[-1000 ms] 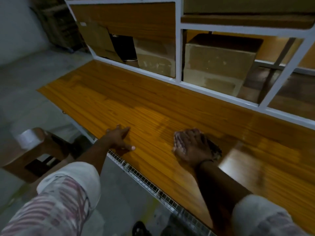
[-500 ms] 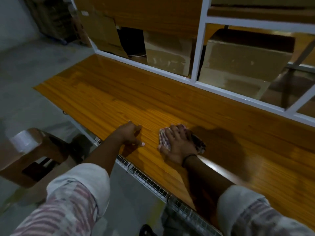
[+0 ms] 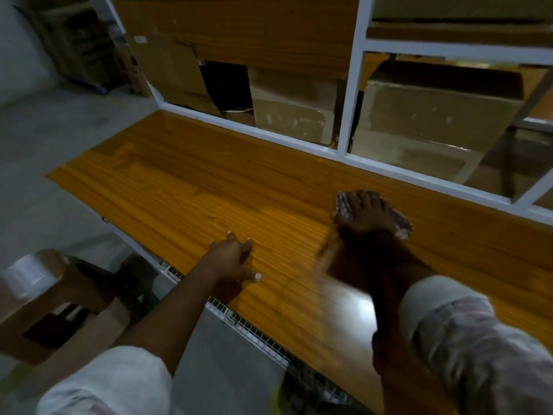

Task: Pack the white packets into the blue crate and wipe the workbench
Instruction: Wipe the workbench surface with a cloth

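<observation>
The orange wooden workbench [image 3: 194, 187] runs from lower right to upper left. My right hand [image 3: 366, 214] presses flat on a crumpled patterned cloth [image 3: 399, 224] in the middle of the bench top; the cloth's edges stick out under the fingers and beside the wrist. My left hand [image 3: 230, 259] rests on the bench's near edge, fingers spread, holding nothing. Neither white packets nor a blue crate are in view.
White shelf framing [image 3: 347, 85] stands behind the bench with cardboard boxes [image 3: 428, 115] inside. A wire mesh rack [image 3: 254, 333] hangs under the bench's front edge. At the lower left stands a cardboard box [image 3: 45, 313] with a roll of clear tape [image 3: 27, 272] on it.
My right hand has slid the cloth farther from me across the bench, toward the shelf frame. My left hand stays braced on the front edge.
</observation>
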`<state>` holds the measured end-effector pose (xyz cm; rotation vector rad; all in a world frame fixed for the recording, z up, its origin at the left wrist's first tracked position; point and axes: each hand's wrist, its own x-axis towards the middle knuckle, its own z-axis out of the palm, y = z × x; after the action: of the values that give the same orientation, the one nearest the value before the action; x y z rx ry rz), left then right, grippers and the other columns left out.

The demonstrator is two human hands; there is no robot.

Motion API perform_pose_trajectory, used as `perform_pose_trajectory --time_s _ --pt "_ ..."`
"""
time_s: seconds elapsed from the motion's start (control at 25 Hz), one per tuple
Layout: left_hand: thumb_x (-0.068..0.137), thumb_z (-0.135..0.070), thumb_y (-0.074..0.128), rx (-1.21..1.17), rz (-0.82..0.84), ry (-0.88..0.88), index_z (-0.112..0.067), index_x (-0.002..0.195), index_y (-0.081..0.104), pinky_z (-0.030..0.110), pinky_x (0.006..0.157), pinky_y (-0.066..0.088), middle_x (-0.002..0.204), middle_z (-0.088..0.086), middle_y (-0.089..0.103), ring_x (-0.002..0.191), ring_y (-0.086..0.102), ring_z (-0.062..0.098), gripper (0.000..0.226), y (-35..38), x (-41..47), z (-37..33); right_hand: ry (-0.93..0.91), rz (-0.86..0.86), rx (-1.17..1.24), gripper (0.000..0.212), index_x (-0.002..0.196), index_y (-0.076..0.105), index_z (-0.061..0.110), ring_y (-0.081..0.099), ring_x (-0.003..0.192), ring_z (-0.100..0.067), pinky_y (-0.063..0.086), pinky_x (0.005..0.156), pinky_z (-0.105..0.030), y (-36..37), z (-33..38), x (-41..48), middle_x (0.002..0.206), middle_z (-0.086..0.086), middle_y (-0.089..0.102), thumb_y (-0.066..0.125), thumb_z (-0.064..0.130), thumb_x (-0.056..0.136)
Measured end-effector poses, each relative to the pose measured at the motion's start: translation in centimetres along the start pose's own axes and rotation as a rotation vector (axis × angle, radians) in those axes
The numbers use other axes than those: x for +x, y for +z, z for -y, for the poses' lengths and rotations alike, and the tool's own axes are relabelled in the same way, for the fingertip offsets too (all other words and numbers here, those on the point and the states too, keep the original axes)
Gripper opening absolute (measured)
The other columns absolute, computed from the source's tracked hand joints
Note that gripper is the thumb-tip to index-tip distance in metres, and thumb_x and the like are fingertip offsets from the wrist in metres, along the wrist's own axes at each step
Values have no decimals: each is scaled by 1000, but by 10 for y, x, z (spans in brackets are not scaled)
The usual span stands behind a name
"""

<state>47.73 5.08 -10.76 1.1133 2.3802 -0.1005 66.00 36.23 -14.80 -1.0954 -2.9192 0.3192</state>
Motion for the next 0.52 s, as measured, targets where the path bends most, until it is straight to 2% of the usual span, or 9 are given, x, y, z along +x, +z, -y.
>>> perform_pose_trajectory --time_s 0.12,0.36,0.44,0.52 --pt "74 -68 70 -45 20 -32 -31 158 12 60 119 17 163 21 -9 148 2 50 109 -1 -2 -1 51 -6 -4 87 157 16 30 6 152 -31 5 122 -56 -9 -22 50 166 -1 12 22 81 87" --pt "67 -74 67 -190 37 -102 -45 155 9 67 112 19 165 4 -16 147 -14 47 110 6 -7 0 -191 47 0 84 156 20 32 11 151 -32 5 122 -55 -17 2 105 165 -3 17 22 80 88" --pt "69 -73 67 -257 12 -132 -49 154 11 68 113 17 165 -1 -16 148 -15 40 105 10 -9 0 -325 110 -3 79 155 25 33 18 150 -31 11 121 -53 -12 35 97 163 -3 24 28 77 89" --pt "85 -61 64 -283 -67 -144 -51 152 15 66 115 17 166 -2 -11 150 -11 37 83 16 -11 4 -555 59 -77 73 147 44 29 36 142 -34 25 115 -53 5 74 56 152 -7 43 36 69 86"
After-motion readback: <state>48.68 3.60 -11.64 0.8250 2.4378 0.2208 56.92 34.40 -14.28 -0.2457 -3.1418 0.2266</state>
